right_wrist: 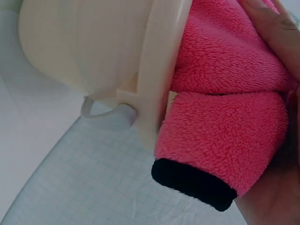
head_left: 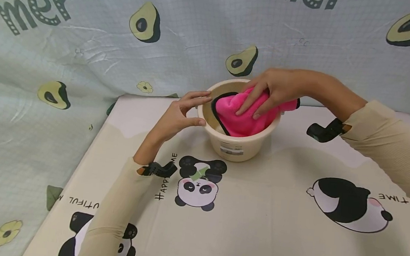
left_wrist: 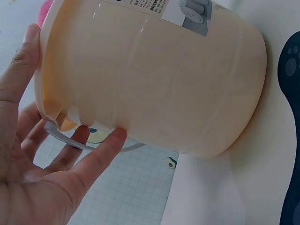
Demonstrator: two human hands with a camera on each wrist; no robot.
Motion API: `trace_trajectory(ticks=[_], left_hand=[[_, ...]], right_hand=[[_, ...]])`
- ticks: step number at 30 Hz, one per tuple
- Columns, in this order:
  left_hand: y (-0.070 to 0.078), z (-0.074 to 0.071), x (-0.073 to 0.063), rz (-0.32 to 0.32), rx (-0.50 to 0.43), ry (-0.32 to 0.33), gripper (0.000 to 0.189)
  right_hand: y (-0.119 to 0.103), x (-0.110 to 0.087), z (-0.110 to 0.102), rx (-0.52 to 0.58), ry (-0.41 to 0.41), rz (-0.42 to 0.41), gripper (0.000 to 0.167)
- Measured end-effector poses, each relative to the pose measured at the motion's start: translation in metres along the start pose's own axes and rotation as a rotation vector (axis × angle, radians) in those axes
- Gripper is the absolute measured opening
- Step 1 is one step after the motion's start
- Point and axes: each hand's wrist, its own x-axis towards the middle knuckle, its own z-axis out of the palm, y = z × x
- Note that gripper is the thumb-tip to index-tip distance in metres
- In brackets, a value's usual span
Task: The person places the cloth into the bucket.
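A cream plastic bucket [head_left: 238, 146] stands upright at the far side of the table. My left hand [head_left: 176, 118] rests against its left side, the fingers spread and touching near the rim, as the left wrist view [left_wrist: 61, 173] also shows. Over the bucket, my right hand [head_left: 273, 87] grips a fluffy pink cloth [head_left: 242, 113] with black edging. Most of the cloth lies inside the bucket mouth. In the right wrist view, a folded end of the cloth [right_wrist: 220, 136] hangs over the rim. The bucket's bottom inside is mostly hidden.
A grey bucket handle [left_wrist: 70, 139] hangs on the bucket's outer side. A panda-print cover [head_left: 255, 217] lies on the table. Behind the bucket hangs an avocado-print curtain [head_left: 192, 30]. Each wrist wears a black camera mount [head_left: 324, 132].
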Motion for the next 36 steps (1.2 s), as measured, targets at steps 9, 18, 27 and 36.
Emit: trace_trajectory(ticks=[9, 18, 27, 36], left_hand=[[-0.001, 0.001, -0.002, 0.004, -0.002, -0.011, 0.075], [0.000, 0.001, -0.003, -0.016, 0.000, -0.010, 0.067], [0.000, 0.001, -0.001, -0.007, 0.003, -0.005, 0.066], [-0.005, -0.001, 0.000, -0.013, 0.001, -0.001, 0.069]], right_hand=[[-0.009, 0.020, 0.000, -0.058, -0.223, 0.000, 0.036], [-0.018, 0.034, 0.000, -0.048, -0.322, 0.020, 0.038], [-0.031, 0.043, -0.006, -0.124, -0.351, 0.111, 0.038], [-0.029, 0.034, -0.013, -0.162, -0.286, 0.081, 0.035]])
